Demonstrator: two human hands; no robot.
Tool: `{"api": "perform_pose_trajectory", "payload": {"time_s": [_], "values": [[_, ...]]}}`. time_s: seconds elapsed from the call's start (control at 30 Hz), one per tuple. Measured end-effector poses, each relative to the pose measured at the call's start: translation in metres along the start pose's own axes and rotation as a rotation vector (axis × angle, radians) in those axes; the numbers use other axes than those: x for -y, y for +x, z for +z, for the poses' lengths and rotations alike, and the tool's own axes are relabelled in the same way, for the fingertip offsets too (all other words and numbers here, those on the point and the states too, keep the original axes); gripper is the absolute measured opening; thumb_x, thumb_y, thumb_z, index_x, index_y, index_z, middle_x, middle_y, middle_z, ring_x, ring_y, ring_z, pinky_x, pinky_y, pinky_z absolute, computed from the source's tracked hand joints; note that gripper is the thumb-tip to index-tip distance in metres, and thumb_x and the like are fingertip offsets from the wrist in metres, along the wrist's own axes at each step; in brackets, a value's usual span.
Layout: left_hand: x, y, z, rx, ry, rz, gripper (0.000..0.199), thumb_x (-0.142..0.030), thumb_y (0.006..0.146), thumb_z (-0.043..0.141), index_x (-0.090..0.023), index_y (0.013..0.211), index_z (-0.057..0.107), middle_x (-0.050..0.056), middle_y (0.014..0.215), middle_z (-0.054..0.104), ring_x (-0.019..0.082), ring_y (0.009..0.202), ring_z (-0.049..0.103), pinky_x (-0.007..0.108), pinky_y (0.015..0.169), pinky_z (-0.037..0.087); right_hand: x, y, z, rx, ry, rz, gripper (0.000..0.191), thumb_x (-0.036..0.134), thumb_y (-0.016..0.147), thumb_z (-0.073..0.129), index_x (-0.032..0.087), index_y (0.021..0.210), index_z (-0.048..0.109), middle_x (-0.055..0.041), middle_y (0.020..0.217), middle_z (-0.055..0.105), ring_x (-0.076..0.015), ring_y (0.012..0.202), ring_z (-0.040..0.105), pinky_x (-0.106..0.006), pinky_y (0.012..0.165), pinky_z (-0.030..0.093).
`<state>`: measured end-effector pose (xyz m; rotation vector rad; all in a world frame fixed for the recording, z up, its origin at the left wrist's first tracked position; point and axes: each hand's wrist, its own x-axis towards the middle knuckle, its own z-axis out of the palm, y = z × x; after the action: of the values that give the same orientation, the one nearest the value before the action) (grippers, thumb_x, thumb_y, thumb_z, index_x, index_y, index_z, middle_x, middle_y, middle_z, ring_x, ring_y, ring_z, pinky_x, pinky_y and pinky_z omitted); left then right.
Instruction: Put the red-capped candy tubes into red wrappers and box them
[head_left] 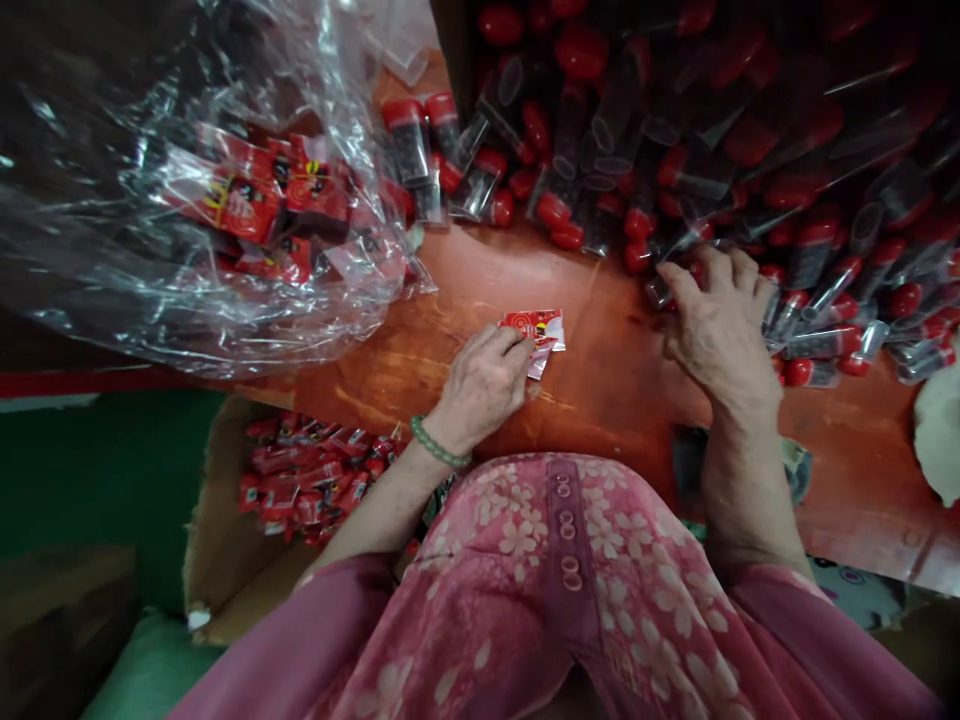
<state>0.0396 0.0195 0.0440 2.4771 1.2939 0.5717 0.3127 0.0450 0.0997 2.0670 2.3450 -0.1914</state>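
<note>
My left hand (487,382), with a green bead bracelet at the wrist, is closed on a small red printed packet (551,330) at the middle of the table. The packet's far side shows past the fingertips, and a silvery flap hangs toward me. At the edge of a heap of clear tubes with red caps (814,245), my right hand (724,325) has its fingers curled over one tube. That tube's clear end (658,291) pokes out by the thumb; the rest is mostly hidden under the fingers.
A clear plastic bag (322,320) with red packets inside lies at the left. Below the table edge, a cardboard box (217,500) contains many red packaged pieces. The reddish-brown table (600,390) runs across, and a pale rounded object (937,430) sits at the right.
</note>
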Motion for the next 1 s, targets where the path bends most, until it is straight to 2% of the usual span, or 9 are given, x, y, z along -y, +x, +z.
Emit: {"api": "perform_pose_trajectory", "payload": {"time_s": [0.1, 0.2, 0.33, 0.43, 0.5, 0.6, 0.7, 0.83, 1.0], "values": [[0.005, 0.002, 0.002, -0.132, -0.053, 0.004, 0.02, -0.018, 0.096, 0.056, -0.014, 0.088, 0.074, 0.008, 0.085, 0.071, 0.018, 0.077, 0.06, 0.031, 0.072, 0.05, 0.001, 0.006, 0.006, 0.016, 0.028, -0.007, 0.037, 0.021, 0.101, 0.048, 0.025, 0.135, 0.059, -0.0188, 0.154, 0.047, -0.0432, 0.141, 0.036, -0.067, 0.106, 0.032], [0.008, 0.003, 0.002, -0.257, -0.169, -0.059, 0.017, -0.022, 0.094, 0.064, -0.016, 0.082, 0.074, 0.004, 0.076, 0.072, 0.015, 0.072, 0.062, 0.028, 0.069, 0.05, 0.0, 0.008, 0.01, -0.004, 0.07, 0.01, 0.037, 0.028, 0.101, 0.051, 0.026, 0.137, 0.058, -0.0181, 0.155, 0.045, -0.0424, 0.14, 0.037, -0.067, 0.106, 0.031], [0.004, 0.002, -0.006, -0.311, -0.298, -0.113, 0.011, -0.023, 0.09, 0.069, -0.018, 0.083, 0.076, 0.002, 0.077, 0.074, 0.013, 0.071, 0.065, 0.027, 0.068, 0.051, -0.004, 0.002, 0.008, -0.171, 0.169, -0.005, 0.044, 0.029, 0.096, 0.061, 0.02, 0.139, 0.059, -0.021, 0.141, 0.054, -0.0374, 0.129, 0.048, -0.061, 0.105, 0.038], [-0.002, -0.001, -0.011, -0.318, -0.365, -0.118, 0.008, -0.023, 0.087, 0.074, -0.018, 0.081, 0.077, 0.002, 0.078, 0.075, 0.012, 0.07, 0.066, 0.025, 0.067, 0.051, -0.003, -0.007, 0.011, -0.328, 0.4, -0.101, 0.032, 0.033, 0.1, 0.055, 0.02, 0.127, 0.065, -0.0169, 0.118, 0.066, -0.0301, 0.112, 0.059, -0.052, 0.101, 0.046], [-0.006, -0.003, -0.013, -0.314, -0.429, -0.151, 0.008, -0.024, 0.085, 0.077, -0.018, 0.081, 0.076, 0.001, 0.078, 0.075, 0.012, 0.07, 0.067, 0.024, 0.067, 0.052, 0.002, -0.013, 0.017, -0.373, 0.592, -0.118, 0.026, 0.036, 0.1, 0.057, 0.024, 0.12, 0.068, -0.0115, 0.107, 0.069, -0.0268, 0.102, 0.064, -0.048, 0.095, 0.05], [-0.01, -0.005, -0.015, -0.301, -0.496, -0.197, 0.009, -0.025, 0.082, 0.081, -0.017, 0.08, 0.076, 0.001, 0.079, 0.076, 0.011, 0.07, 0.068, 0.023, 0.067, 0.052, 0.016, -0.024, 0.03, -0.387, 0.842, -0.051, 0.023, 0.041, 0.094, 0.067, 0.028, 0.113, 0.071, -0.005, 0.097, 0.07, -0.0238, 0.089, 0.067, -0.044, 0.084, 0.054], [-0.012, -0.007, -0.018, -0.274, -0.511, -0.179, 0.012, -0.027, 0.082, 0.082, -0.017, 0.081, 0.076, 0.002, 0.08, 0.076, 0.011, 0.07, 0.068, 0.022, 0.066, 0.053, 0.032, -0.035, 0.036, -0.413, 1.034, -0.005, 0.026, 0.042, 0.089, 0.074, 0.031, 0.112, 0.072, -0.0026, 0.097, 0.072, -0.0214, 0.082, 0.068, -0.039, 0.075, 0.055], [-0.015, -0.007, -0.023, -0.257, -0.538, -0.133, 0.012, -0.024, 0.082, 0.081, -0.015, 0.079, 0.075, 0.002, 0.076, 0.074, 0.011, 0.068, 0.068, 0.021, 0.065, 0.052, 0.047, -0.042, 0.027, -0.459, 1.146, -0.094, 0.025, 0.041, 0.086, 0.078, 0.034, 0.11, 0.074, -0.0008, 0.091, 0.073, -0.02, 0.077, 0.068, -0.036, 0.067, 0.054], [-0.017, -0.008, -0.025, -0.245, -0.572, -0.14, 0.013, -0.025, 0.081, 0.082, -0.016, 0.077, 0.074, 0.001, 0.076, 0.075, 0.011, 0.068, 0.069, 0.022, 0.066, 0.053, 0.046, -0.042, 0.02, -0.362, 1.123, -0.227, 0.024, 0.032, 0.086, 0.079, 0.033, 0.11, 0.076, -0.0002, 0.092, 0.076, -0.0203, 0.082, 0.07, -0.036, 0.073, 0.056]]}}
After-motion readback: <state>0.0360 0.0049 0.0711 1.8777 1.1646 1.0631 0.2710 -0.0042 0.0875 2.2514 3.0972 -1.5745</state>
